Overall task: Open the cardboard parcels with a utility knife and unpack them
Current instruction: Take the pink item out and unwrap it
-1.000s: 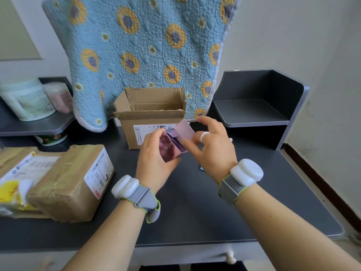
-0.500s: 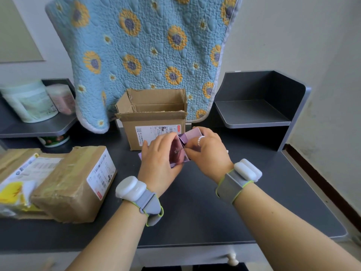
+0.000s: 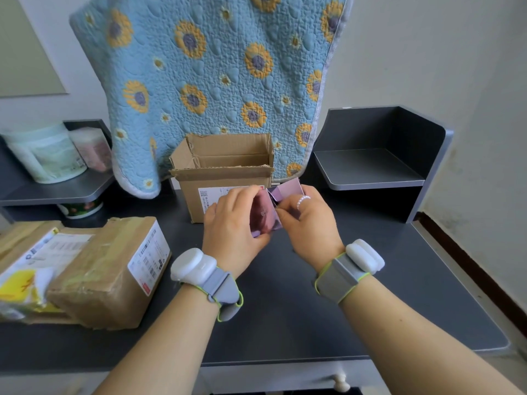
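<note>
Holding the small pink carton point(image 3: 265, 216) clear of the desk point(image 3: 385, 280), I have both hands on it, in front of the opened parcel point(image 3: 225, 178) from which it was presumably taken. My left hand point(image 3: 233, 226) is curled round the carton's body, fingers over its top edge and thumb below; this grip serves to steady it at chest height where I can see the end. My right hand point(image 3: 309, 220) is closed in a pinch at the carton's upper corner, beside the raised lilac flap point(image 3: 291, 188). The flap stands up and open, so I judge the step in hand to be opening this inner carton to reach its contents. What lies inside cannot be seen.

The opened parcel stands upright at the back of the desk with its flaps spread, mouth upward, just in front of the hanging quilt point(image 3: 216, 67); whether anything remains in it cannot be told. A second parcel point(image 3: 114, 269), taped and seemingly unopened, lies on its side at the left of the desk, well apart from my hands, placed where it can be drawn in next. Against its left end rests a further package point(image 3: 25, 272) with a yellow-printed wrapper. No utility knife is visible, though it will be needed for the taped parcel.

Risk noted: the carton's thin card may tear if the pinch pulls hard.
</note>
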The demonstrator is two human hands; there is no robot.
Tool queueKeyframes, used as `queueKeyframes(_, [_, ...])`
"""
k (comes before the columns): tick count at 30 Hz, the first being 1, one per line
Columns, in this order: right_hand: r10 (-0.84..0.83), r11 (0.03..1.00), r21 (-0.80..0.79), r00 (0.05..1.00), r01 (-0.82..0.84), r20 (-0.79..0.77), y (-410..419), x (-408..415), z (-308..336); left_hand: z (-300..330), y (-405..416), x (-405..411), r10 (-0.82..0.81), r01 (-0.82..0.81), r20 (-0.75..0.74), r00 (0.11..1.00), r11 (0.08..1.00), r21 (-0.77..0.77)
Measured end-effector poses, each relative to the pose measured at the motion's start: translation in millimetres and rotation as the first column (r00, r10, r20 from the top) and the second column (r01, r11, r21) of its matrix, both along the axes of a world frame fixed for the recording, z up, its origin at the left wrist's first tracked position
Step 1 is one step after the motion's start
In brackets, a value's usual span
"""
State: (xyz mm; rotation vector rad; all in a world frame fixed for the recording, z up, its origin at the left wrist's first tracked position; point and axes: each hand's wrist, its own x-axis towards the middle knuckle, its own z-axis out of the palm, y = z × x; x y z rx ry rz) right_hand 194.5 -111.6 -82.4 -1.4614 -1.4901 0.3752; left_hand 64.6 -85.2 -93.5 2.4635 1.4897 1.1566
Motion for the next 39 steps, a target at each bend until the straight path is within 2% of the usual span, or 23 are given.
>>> queueKeyframes(6, [0.011,0.996,-0.087,0.999,-0.014,-0.038,3,5,-2,-2,2,0,0.041,-0.042,-0.084,0.996,0.999,-0.017])
queueKeyframes(11, [0.063,0.971,-0.214,0.98,-0.103,-0.187,3,10,-2,-5,6,-4,0.028,-0.042,-0.204,0.978,0.997,-0.067])
queueKeyframes(16, [0.072,0.953,-0.294,0.997,-0.08,-0.039,3,13,-1,-14,6,-4,-0.035,0.0,-0.23,0.973,0.988,-0.152])
queueKeyframes(19, [-0.01,0.967,-0.256,1.0,0.01,0.002,3,12,-1,-19,4,-3,-0.021,-0.006,-0.184,0.983,0.989,-0.148])
queueKeyframes(23, [-0.066,0.971,-0.237,0.986,0.029,-0.151,4,11,-1,-22,4,0,-0.027,0.019,-0.06,0.998,0.99,-0.137])
queueKeyframes(28, [0.051,0.968,-0.223,0.964,-0.111,-0.262,1,10,6,-25,2,-1,-0.03,0.044,0.108,0.994,0.99,-0.134])
queueKeyframes(32, [0.135,0.96,-0.244,0.99,-0.137,-0.028,1,10,10,-27,0,-5,0.003,0.017,0.177,0.984,0.994,-0.109])
queueKeyframes(33, [0.172,0.954,-0.248,0.985,-0.169,-0.011,0,10,10,-27,0,-6,0.009,0.008,0.177,0.984,0.995,-0.097])
queueKeyframes(36, [0.252,0.919,-0.279,0.959,-0.279,-0.127,-3,10,8,-29,1,-8,0.011,0.003,0.173,0.985,0.997,-0.079])
queueKeyframes(39, [0.223,0.92,-0.275,0.951,-0.278,-0.215,-3,9,5,-32,2,-8,-0.004,0.017,0.171,0.985,0.997,-0.076])
